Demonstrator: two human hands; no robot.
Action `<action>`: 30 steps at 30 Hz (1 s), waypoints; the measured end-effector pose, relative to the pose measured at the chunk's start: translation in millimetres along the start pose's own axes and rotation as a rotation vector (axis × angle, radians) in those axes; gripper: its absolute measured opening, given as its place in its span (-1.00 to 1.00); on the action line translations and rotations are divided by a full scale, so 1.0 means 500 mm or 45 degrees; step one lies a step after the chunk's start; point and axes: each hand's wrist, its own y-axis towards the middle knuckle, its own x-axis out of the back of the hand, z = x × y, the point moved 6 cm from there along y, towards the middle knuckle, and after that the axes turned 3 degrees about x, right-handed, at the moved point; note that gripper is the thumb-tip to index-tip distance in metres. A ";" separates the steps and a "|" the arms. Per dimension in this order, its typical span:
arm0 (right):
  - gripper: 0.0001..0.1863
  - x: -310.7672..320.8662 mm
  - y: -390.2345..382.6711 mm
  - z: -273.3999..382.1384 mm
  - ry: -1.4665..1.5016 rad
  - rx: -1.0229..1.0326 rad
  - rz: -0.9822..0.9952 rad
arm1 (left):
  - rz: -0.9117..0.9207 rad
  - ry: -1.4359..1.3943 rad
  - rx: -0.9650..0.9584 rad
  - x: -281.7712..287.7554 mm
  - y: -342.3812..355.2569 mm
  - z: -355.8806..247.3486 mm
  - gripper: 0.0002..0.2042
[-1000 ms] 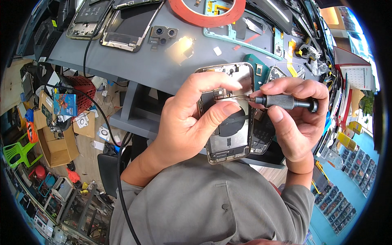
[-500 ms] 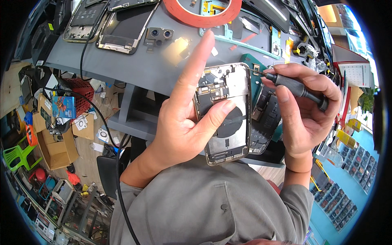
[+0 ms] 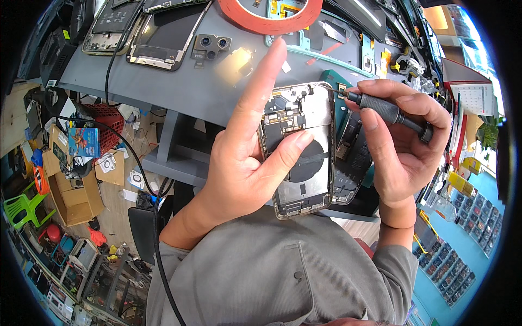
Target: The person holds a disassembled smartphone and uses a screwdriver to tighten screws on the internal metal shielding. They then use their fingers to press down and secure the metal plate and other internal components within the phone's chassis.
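Black screwdriver in right hand, tip toward upright phone housing.

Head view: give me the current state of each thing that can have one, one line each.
Phone housing: back open, insides exposed, held up off the bench.
Left hand: gripping the phone housing, thumb across it, index finger raised straight.
Right hand: closed around the screwdriver.
Screwdriver: held level, tip at the housing's upper right corner.
Tape roll: lying flat on the bench.
Camera module: loose on the bench.
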 end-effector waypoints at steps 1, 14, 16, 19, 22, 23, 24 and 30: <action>-0.56 0.000 0.000 -0.001 0.006 0.004 0.004 | 0.000 -0.008 0.001 0.000 0.000 0.000 -0.12; -0.58 -0.002 0.001 -0.005 0.034 0.022 0.019 | -0.035 -0.033 0.040 0.001 -0.002 0.007 -0.13; -0.57 0.000 0.001 -0.005 0.025 0.032 0.025 | 0.000 -0.089 0.046 0.001 -0.002 0.005 -0.18; -0.57 -0.002 0.002 -0.002 0.024 0.037 0.029 | -0.003 -0.050 0.059 0.002 -0.003 0.007 -0.15; -0.57 -0.005 0.003 0.000 0.025 0.025 0.028 | -0.046 -0.016 0.049 0.001 -0.003 0.007 -0.11; -0.57 -0.004 0.002 0.000 0.024 0.019 0.024 | -0.052 -0.015 0.044 0.001 -0.003 0.006 -0.11; -0.57 -0.004 0.002 0.000 0.020 0.010 0.020 | -0.058 -0.013 0.039 0.001 -0.003 0.006 -0.11; -0.55 0.003 -0.002 -0.001 0.025 0.043 0.046 | -0.054 -0.034 0.056 0.000 -0.004 0.008 -0.12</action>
